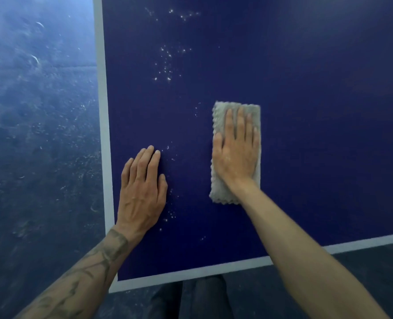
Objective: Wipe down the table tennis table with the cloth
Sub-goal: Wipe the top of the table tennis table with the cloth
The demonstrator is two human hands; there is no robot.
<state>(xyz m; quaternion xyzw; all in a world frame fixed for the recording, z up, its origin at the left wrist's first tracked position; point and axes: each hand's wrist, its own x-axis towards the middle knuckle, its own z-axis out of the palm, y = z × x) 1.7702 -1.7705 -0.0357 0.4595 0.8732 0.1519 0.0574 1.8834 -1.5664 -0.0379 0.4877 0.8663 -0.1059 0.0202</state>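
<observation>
Pressing a folded grey microfibre cloth with scalloped edges (220, 187) flat against the dark blue table tennis table with its pale border line (306, 111), the person's right hand (235, 155) lies palm down right of centre in the frame, fingers straight and close together on top of the fabric, curled round nothing. The cloth sits as a narrow upright rectangle, its far end showing beyond the fingertips and its near end showing beside the wrist. The left hand (142, 192) rests flat on the bare table surface in the lower middle of the frame, fingers extended and held together, holding nothing; it lies well apart from the cloth and just inside the table's left border. A tattooed left forearm (82, 279) enters from the lower left corner, while the bare right forearm (306, 261) enters from the lower right. White specks of dust (165, 65) are scattered over the table in the upper middle of the frame, with more between the two hands. A scuffed dark floor (41, 134) fills the left side of the frame, beyond the table's edge.
</observation>
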